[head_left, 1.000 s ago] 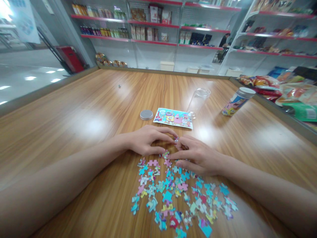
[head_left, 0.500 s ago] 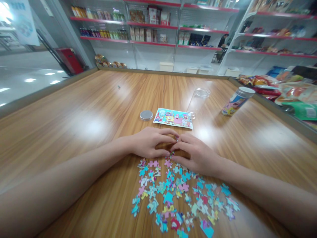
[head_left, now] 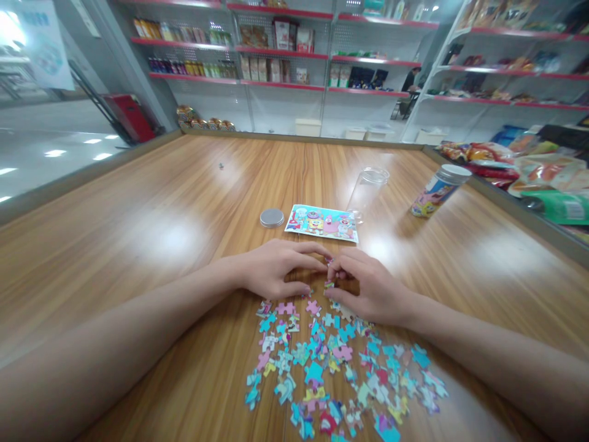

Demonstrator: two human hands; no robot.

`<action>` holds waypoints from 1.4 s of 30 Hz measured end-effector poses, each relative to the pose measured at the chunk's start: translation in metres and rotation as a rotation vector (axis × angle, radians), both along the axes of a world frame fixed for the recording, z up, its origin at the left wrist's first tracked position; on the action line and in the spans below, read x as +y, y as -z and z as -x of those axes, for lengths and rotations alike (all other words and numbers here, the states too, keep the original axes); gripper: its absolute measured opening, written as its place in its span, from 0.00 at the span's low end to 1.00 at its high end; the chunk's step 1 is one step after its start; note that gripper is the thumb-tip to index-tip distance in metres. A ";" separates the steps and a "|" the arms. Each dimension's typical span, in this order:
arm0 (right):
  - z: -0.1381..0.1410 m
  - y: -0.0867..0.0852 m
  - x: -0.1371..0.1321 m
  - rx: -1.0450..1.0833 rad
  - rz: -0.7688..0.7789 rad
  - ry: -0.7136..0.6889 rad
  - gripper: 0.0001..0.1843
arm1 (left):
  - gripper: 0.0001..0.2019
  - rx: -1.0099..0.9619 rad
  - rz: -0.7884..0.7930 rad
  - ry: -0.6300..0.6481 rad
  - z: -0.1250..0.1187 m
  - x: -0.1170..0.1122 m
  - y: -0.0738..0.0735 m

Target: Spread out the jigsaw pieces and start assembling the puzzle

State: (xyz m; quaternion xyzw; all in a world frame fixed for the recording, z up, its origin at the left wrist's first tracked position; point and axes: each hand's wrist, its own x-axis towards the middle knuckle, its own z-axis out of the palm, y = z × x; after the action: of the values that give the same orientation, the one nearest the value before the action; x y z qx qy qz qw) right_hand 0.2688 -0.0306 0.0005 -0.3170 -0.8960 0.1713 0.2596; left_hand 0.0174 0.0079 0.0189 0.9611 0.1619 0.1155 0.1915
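Observation:
Many loose jigsaw puzzle pieces (head_left: 314, 372) lie spread over the wooden table in front of me. Above their far edge my left hand (head_left: 280, 269) rests with fingers stretched and thumb apart; its thumb tip is close to a small piece. My right hand (head_left: 363, 283) faces it, fingers curled, with a small multicoloured puzzle piece (head_left: 329, 285) between thumb and fingers. Another piece by the fingertips of both hands is mostly hidden. Just beyond the hands lies a cartoon picture sheet (head_left: 322, 223).
A round metal lid (head_left: 272, 217) sits left of the sheet. Behind it stand a clear open jar (head_left: 367, 193) and a printed canister (head_left: 439, 191) with a lid. Snack bags (head_left: 492, 162) line the right side. A tiny object (head_left: 221, 166) lies far left. Stocked shelves (head_left: 285, 49) stand behind the table.
My right hand's fingers have curled in and drawn slightly away from the left hand, with a piece now showing at the fingertips. The left hand has stayed nearly in place.

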 end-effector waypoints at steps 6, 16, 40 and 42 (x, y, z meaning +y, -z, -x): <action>-0.005 0.000 0.004 -0.002 0.009 -0.005 0.07 | 0.30 0.000 0.065 0.031 0.004 0.003 -0.002; -0.012 0.003 0.006 0.012 0.052 0.022 0.16 | 0.22 -0.075 -0.009 -0.017 0.000 0.003 0.007; -0.012 -0.001 0.004 -0.005 0.056 -0.036 0.14 | 0.28 -0.074 0.031 0.000 0.002 0.005 0.008; -0.013 -0.002 0.004 -0.001 0.071 -0.034 0.16 | 0.28 -0.083 0.034 -0.013 0.002 0.004 0.008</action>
State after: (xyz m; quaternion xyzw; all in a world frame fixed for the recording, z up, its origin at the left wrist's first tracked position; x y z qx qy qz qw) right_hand 0.2815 -0.0264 0.0022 -0.3109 -0.8947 0.2071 0.2448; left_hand 0.0151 0.0121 0.0110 0.9511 0.1620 0.1535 0.2137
